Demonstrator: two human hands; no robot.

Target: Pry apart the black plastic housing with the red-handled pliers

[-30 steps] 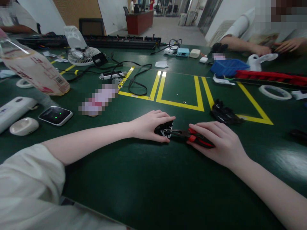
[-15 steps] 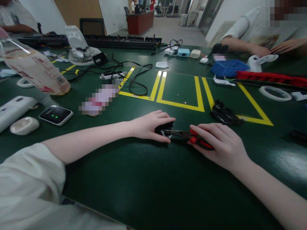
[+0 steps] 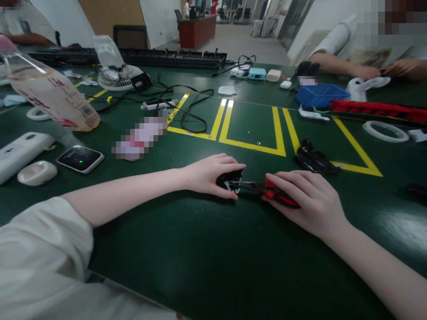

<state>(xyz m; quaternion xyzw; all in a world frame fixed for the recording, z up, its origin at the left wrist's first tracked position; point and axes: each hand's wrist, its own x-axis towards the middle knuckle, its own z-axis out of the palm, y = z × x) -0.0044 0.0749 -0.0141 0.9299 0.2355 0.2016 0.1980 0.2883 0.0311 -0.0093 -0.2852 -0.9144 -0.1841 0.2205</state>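
Observation:
My left hand is closed around a small black part with a pale, metallic-looking face turned to the right. Its exact kind is unclear, since my palm and fingers cover much of it. In my right hand is a pair of needle-nose pliers with red and black handles. The jaws point left and reach the part's open side; whether they grip anything there is too small to tell. A separate black plastic piece lies to the right, beyond my right hand.
Yellow tape marks squares on the green table. To the left are a drink bottle, a small screen device and a white fan. A blue bin and tape roll lie right. Another person sits opposite.
My hands, the pliers and the black part hold nearly the same pose. The whole view has shifted slightly. The hands of the person opposite have moved a little.

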